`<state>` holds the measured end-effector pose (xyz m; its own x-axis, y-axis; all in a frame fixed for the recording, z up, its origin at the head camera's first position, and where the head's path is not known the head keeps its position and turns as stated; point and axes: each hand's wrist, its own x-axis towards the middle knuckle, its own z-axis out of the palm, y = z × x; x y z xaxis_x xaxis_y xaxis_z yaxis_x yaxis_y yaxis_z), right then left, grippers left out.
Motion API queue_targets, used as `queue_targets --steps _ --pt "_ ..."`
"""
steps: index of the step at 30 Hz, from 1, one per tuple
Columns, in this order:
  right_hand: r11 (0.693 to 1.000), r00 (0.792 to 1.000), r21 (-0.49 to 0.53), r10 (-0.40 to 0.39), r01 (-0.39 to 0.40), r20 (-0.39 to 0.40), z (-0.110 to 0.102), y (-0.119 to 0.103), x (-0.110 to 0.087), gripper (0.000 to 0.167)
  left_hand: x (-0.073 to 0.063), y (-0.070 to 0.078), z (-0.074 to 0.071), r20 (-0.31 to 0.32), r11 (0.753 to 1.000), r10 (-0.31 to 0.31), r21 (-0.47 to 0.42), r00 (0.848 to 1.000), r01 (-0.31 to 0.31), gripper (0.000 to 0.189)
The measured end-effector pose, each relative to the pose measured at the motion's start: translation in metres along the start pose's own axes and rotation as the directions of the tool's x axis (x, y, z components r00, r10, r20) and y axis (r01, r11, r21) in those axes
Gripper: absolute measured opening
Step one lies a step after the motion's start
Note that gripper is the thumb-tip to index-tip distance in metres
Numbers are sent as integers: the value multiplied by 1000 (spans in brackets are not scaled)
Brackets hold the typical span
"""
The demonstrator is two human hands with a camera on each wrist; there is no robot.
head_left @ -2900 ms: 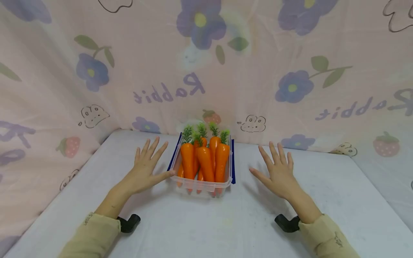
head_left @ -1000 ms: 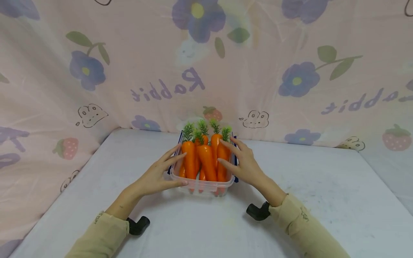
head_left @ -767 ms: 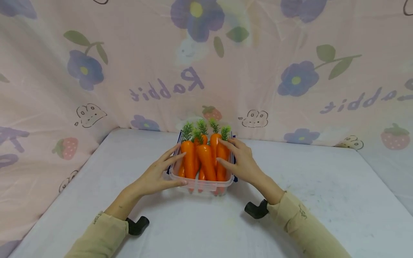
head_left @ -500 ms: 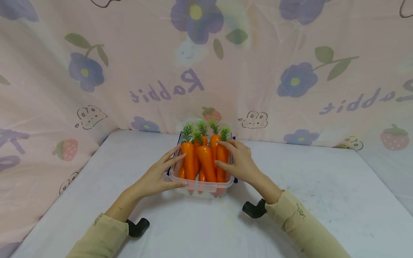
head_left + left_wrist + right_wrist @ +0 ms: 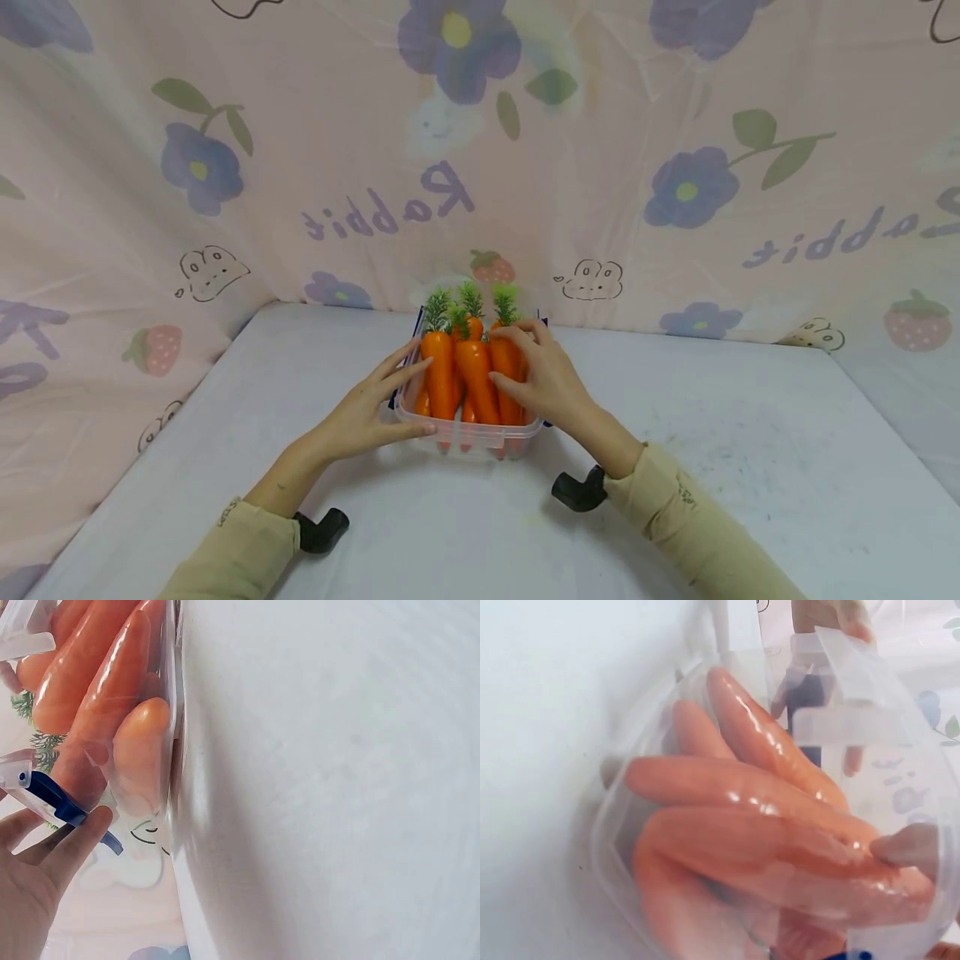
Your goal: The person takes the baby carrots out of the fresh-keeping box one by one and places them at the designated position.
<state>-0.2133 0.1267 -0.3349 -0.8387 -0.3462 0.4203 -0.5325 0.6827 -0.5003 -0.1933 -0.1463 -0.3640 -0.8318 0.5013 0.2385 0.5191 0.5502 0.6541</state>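
A clear plastic container [image 5: 467,431] full of orange carrots with green tops stands at the table's back middle. My left hand [image 5: 356,414] holds its left front corner, the thumb along the front rim and other fingers at the left side. In the left wrist view one finger touches a blue latch [image 5: 51,796]. Inside the container's right part, my right hand [image 5: 553,379] grips the rightmost front carrot [image 5: 507,367] between thumb and fingers. The right wrist view shows the thumb [image 5: 911,846] on that carrot through the clear wall; the other fingertips are mostly hidden.
The white table [image 5: 465,533] runs around the container. Behind it hangs a pink cloth [image 5: 600,167] printed with flowers and rabbits. A black wrist mount sits under each cuff. More carrots [image 5: 438,375] lie close together on the container's left side.
Both hands have come in from the sides to the container. Over the last half second my right hand has shifted left, and the carrot in it has moved left too. My left hand stays put.
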Motion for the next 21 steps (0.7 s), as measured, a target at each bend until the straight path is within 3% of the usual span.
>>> queue_targets --steps 13,21 --pt "994 994 53 -91 94 -52 8 4 -5 45 0 0 0 9 1000 -2 -16 1000 2 82" --pt "987 977 85 -123 140 -173 6 3 -2 47 0 1 0 5 1000 -9 -15 1000 9 82"
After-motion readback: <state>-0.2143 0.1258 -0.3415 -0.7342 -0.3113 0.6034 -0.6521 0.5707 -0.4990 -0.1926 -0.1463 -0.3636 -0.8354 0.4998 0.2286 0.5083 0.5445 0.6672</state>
